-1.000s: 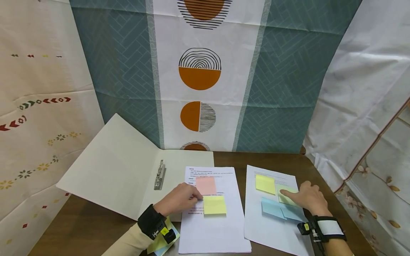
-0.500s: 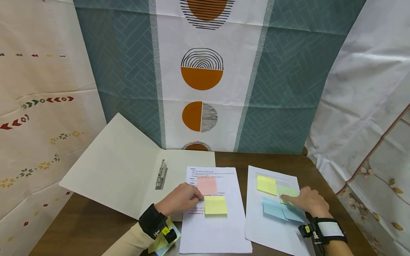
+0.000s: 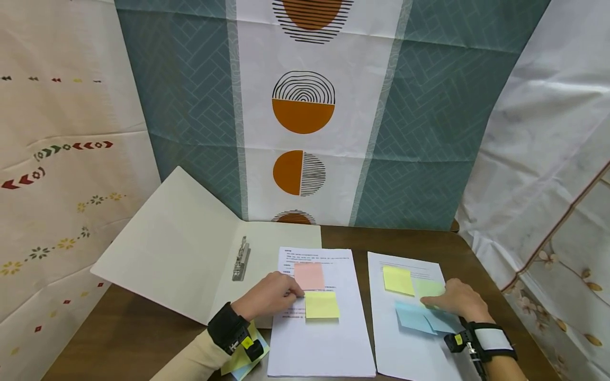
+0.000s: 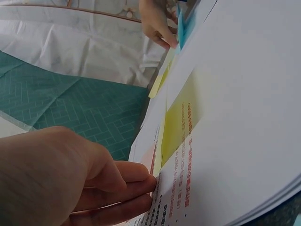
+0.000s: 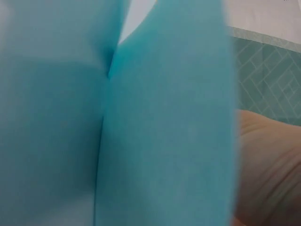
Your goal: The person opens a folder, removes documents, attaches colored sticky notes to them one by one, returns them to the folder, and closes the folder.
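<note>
On the desk a printed paper stack (image 3: 324,349) bears a pink sticky note (image 3: 309,276) and a yellow sticky note (image 3: 322,305). My left hand (image 3: 269,294) rests its fingertips on the stack, beside these notes; in the left wrist view its fingers (image 4: 134,190) reach onto the print. To the right lies another sheet of paper (image 3: 410,354), with yellow, green (image 3: 429,288) and blue sticky notes (image 3: 413,316). My right hand (image 3: 459,301) grips this sheet at its right edge, thumb on top by the green note. Blue notes (image 5: 164,122) fill most of the right wrist view.
An open white folder (image 3: 176,248) with a metal clip (image 3: 241,259) lies at the left, its cover raised and partly behind the stack. Loose sticky notes (image 3: 238,362) lie under my left wrist. Patterned cloths (image 3: 200,106) hang behind the brown desk (image 3: 124,323).
The right sheet has turned slightly, its lower end moving right and its top edge a little nearer. My right thumb has slid down off the green note's middle. The left hand stays put.
</note>
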Motion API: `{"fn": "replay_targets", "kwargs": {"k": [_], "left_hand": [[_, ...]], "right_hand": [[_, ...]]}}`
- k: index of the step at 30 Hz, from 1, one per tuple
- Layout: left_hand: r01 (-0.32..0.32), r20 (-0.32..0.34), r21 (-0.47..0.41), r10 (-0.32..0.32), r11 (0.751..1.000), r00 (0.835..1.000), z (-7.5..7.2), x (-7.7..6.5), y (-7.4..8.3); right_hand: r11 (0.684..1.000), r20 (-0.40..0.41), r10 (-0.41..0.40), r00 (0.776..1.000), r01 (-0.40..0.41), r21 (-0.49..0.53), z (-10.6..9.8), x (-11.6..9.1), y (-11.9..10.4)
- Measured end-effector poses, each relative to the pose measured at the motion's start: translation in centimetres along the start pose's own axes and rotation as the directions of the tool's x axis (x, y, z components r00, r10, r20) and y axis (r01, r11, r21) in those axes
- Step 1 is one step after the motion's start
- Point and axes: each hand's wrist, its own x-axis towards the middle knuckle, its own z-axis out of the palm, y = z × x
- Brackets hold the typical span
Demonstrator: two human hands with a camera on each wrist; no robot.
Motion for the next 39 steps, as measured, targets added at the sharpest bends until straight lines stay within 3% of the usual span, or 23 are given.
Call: {"fn": "replay_targets", "kwargs": {"k": [9,13,22,31,39], "left_hand": [[-0.004,0.0,0.0,0.004,1.0,1.0,0.0,0.0,0.1],[-0.015,-0.003,0.005,0.015,1.0,1.0,0.0,0.0,0.0],[-0.012,0.003,0.008,0.012,1.0,1.0,0.0,0.0,0.1],[-0.018,0.013,0.006,0.018,1.0,1.0,-0.2,0.0,0.1],[-0.025,-0.002,-0.018,0.025,1.0,1.0,-0.3,-0.1,0.1]], "right_hand": [[0.999,0.006,-0.025,1.0,0.024,0.038,0.4,0.8,-0.1],[0.994,-0.002,-0.03,1.0,0.03,0.105,0.7,0.9,-0.1],[0.933,-0.088,-0.101,0.991,0.125,0.338,0.3,0.8,1.0],[0.926,-0.104,-0.06,0.993,0.095,0.365,-0.3,0.3,1.1],[0.878,-0.059,-0.012,0.998,0.038,0.477,-1.6,-0.3,0.4]]}}
